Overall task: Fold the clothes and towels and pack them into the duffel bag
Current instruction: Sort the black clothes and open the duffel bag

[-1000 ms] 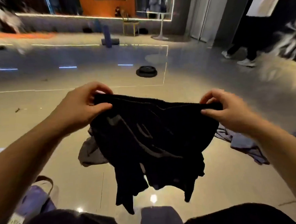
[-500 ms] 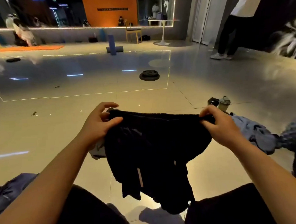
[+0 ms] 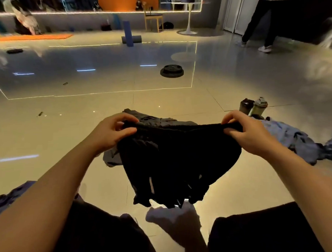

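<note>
Black garment (image 3: 178,159): one, held up in the air in front of the person, above the floor (image 3: 67,129); its top edge is stretched between both hands and the rest hangs down in loose folds. Too dark to tell what kind of clothing it is.
Left hand (image 3: 112,134): thumb and curled fingers pinch the left end of the top edge.
Right hand (image 3: 250,132): thumb and curled fingers pinch the right end of the same edge.
Grey cloth (image 3: 113,157): one piece lying on the floor behind the black garment, mostly hidden by it; a dark grey part shows above the stretched edge.
Blue clothes (image 3: 293,140): a crumpled heap on the floor to the right, partly behind the right wrist and cut off at the frame edge; the count of pieces cannot be made out.
Bottles (image 3: 253,106): two, upright, side by side just beyond the blue heap.
Purple-blue fabric (image 3: 11,195): one patch at lower left, behind the left forearm, cut off; hard to identify.
Legs in dark clothing (image 3: 259,232): two, at the bottom of the frame, with a pale blurred shape between them.
Weight plate (image 3: 171,70): one, flat on the floor further off.
Foam rollers (image 3: 129,35): two, one upright, one lying.
Chair (image 3: 153,18): one, near a round white table (image 3: 187,17).
Standing person (image 3: 259,26): one, upper right, head cut off.
</note>
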### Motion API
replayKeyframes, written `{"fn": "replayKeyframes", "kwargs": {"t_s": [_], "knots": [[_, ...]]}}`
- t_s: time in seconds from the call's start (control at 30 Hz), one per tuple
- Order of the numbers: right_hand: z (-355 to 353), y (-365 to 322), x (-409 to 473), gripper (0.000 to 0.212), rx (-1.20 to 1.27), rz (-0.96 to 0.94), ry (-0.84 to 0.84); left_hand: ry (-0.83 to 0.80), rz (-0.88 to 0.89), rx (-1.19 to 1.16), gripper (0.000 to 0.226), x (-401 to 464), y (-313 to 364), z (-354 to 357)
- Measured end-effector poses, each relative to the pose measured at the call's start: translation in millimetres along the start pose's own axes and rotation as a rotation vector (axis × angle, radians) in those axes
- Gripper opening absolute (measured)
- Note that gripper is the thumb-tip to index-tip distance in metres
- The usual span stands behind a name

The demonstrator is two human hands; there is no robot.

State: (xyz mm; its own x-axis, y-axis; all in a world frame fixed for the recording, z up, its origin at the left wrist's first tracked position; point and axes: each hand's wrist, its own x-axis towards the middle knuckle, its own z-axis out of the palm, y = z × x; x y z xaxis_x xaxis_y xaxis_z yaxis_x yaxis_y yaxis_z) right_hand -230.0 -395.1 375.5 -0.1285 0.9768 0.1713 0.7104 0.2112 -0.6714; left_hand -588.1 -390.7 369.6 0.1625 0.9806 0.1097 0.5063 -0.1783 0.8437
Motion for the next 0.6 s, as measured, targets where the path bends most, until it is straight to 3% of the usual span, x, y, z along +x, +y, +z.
{"fn": "replayKeyframes", "kwargs": {"t_s": [0.13,0.23,0.27,0.4,0.5,0.6], "knots": [[-11.6,-10.1,-21.6,0.017,0.087,-0.036,-0.045,-0.042,0.109,-0.156,0.019,-19.1,14.0,-10.5],[-17.2,-10.5,-33.6,0.014,0.324,-0.036,-0.040,-0.033,0.119,-0.288,0.018,-29.6,9.9,-16.9],[-12.5,-7.9,-32.9,0.014,0.290,0.015,-0.069,-0.044,0.063,-0.226,0.016,-27.5,2.7,-15.2],[19.7,4.6,-23.1,0.009,-0.216,0.221,-0.368,-0.185,-0.088,0.219,0.019,-15.0,-19.0,8.2],[13.5,-1.2,-20.9,0.010,-0.030,0.240,-0.327,-0.119,-0.065,0.253,0.016,-11.9,-19.3,9.2],[0.4,-5.7,-24.3,0.008,0.273,0.316,-0.316,-0.102,-0.106,0.061,0.014,-15.3,-16.6,1.6]]}}
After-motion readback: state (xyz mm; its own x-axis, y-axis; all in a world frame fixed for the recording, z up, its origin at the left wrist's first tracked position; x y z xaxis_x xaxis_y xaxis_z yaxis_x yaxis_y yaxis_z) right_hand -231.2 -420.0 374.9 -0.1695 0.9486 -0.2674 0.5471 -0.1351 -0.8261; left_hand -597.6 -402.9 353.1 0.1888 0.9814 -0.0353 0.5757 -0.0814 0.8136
